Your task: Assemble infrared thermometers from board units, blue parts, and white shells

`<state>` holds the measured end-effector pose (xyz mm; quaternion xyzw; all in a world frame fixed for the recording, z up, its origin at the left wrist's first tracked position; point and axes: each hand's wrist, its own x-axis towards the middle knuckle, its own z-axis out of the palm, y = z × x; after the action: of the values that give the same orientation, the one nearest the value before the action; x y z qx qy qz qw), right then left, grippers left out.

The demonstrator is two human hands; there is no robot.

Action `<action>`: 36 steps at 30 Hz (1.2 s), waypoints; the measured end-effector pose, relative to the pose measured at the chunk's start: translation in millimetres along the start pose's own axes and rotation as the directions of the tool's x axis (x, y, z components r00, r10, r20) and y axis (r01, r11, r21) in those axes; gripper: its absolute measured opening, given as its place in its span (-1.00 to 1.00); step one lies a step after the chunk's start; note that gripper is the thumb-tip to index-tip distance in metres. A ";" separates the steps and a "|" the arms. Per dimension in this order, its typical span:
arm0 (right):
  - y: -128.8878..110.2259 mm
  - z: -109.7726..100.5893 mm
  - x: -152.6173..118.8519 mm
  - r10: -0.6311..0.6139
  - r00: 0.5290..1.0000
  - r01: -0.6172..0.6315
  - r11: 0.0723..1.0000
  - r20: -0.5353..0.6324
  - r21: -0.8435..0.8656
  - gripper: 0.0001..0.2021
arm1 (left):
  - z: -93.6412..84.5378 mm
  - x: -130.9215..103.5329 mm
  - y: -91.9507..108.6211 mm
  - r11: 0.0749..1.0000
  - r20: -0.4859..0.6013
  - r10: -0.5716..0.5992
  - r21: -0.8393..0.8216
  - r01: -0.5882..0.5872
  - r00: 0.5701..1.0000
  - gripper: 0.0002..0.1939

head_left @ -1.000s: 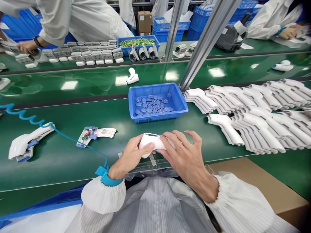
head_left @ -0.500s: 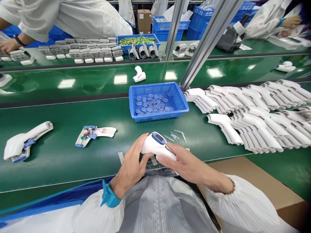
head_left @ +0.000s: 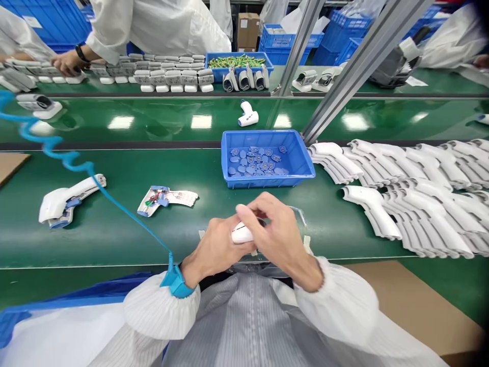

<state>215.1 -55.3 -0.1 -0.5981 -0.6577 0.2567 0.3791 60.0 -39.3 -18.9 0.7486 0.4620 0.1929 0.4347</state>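
A white thermometer-like device (head_left: 242,234) sits between my hands near the bench's front edge, mostly covered by fingers. My left hand (head_left: 218,244) is wrapped round it from the left, a blue strap on that wrist. Over its top and right side, my right hand (head_left: 273,232) closes with thumb and fingers. Beyond them stands a blue tray (head_left: 268,182) of small blue parts. To the left lie an open half-shell with wires and blue parts (head_left: 164,198) and a white device with its shell apart (head_left: 63,204).
White shell halves (head_left: 405,214) are stacked in rows at the right. A metal post (head_left: 355,63) rises behind the tray. A coiled blue cord (head_left: 126,206) crosses the left side to my wrist. Across the belt, a person's hand (head_left: 71,62) touches grey-and-white units.
My right hand has moved from the device's lower right end to over its top, and the device is turned so its screen is hidden. The view has shifted; the coiled cord now shows.
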 end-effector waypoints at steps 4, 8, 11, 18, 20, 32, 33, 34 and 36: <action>-12.3 33.2 13.7 -0.099 0.986 0.062 0.963 -0.131 -0.261 -0.45 | 9.5 0.0 -5.0 0.993 -0.008 0.114 0.015 -0.114 0.993 -0.92; -8.8 38.5 17.1 -0.202 0.956 0.137 0.948 -0.213 -0.286 -0.44 | 15.8 -0.1 -10.4 0.944 -0.076 0.157 0.304 -0.127 0.985 -0.87; -9.4 30.2 16.4 -0.147 0.917 0.076 0.977 -0.370 -0.198 -0.45 | 8.9 -0.1 -7.8 0.961 -0.086 0.148 0.248 -0.122 0.985 -0.84; 0.1 27.3 10.3 -0.066 0.974 0.012 0.970 -0.216 -0.243 -0.48 | 13.7 -2.2 -7.2 0.973 0.023 0.071 0.220 -0.075 0.997 -0.72; 2.7 31.0 11.1 -0.061 0.973 -0.002 0.961 -0.221 -0.277 -0.45 | 24.2 -1.1 -8.2 0.936 -0.034 0.066 0.349 -0.050 0.997 -0.68; 51.0 -16.9 152.6 0.077 0.971 0.049 0.864 0.227 -0.501 -0.84 | -40.7 -17.9 -24.3 0.905 -0.214 0.125 0.424 -0.023 0.969 -0.52; 57.2 -12.3 164.0 0.089 0.959 0.062 0.861 0.271 -0.505 -0.81 | -37.0 -13.1 -23.6 0.843 -0.176 0.185 0.534 -0.063 0.967 -0.55; 61.6 -6.7 172.9 0.100 0.945 0.078 0.855 0.311 -0.513 -0.79 | -32.1 -7.5 -21.8 0.767 -0.112 0.223 0.633 -0.103 0.968 -0.65; 65.4 4.0 184.1 0.114 0.923 0.104 0.845 0.367 -0.524 -0.80 | -23.0 3.4 -16.3 0.647 0.007 0.231 0.746 -0.159 0.973 -0.88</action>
<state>251.1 135.8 -18.9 -0.6194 -0.7626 0.1765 0.0605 37.2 -22.3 -20.1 0.8962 0.4357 0.0673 0.0486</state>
